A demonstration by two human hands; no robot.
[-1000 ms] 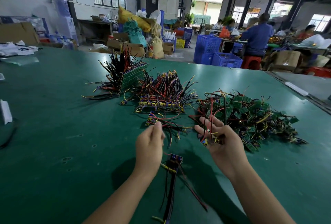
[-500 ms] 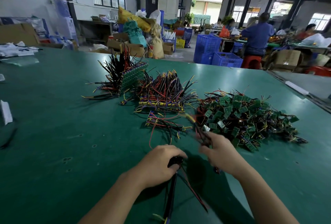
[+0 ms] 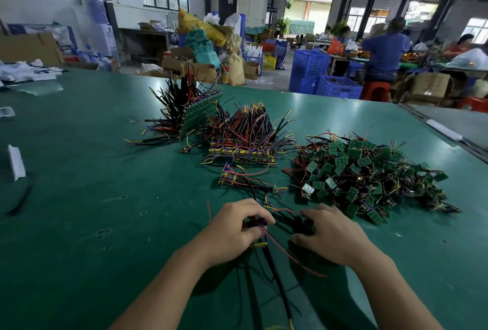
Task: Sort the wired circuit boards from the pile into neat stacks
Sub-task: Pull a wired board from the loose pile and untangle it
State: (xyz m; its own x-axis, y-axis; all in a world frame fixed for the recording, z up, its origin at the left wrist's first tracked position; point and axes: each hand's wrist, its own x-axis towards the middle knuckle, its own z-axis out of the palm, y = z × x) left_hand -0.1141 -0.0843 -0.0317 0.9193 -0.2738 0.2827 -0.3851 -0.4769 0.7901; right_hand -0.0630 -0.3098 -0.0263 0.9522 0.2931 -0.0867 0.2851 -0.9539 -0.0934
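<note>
Two hands, left (image 3: 237, 228) and right (image 3: 331, 236), round wired board (image 3: 258, 222); blue crates (image 3: 339, 88) beyond

I was looking at a factory assembly floor. Heaps of wired circuit boards (image 3: 369, 171) lay on a big green worktable (image 3: 79, 197), with blue crates (image 3: 309, 71), cardboard boxes (image 3: 427, 86) and other workers (image 3: 383, 50) behind.

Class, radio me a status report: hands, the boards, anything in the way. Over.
Left hand grips wired board; right hand grips its black wires. Loose pile at right, neat stack ahead. Small bundle lies between hands and stack.
</note>
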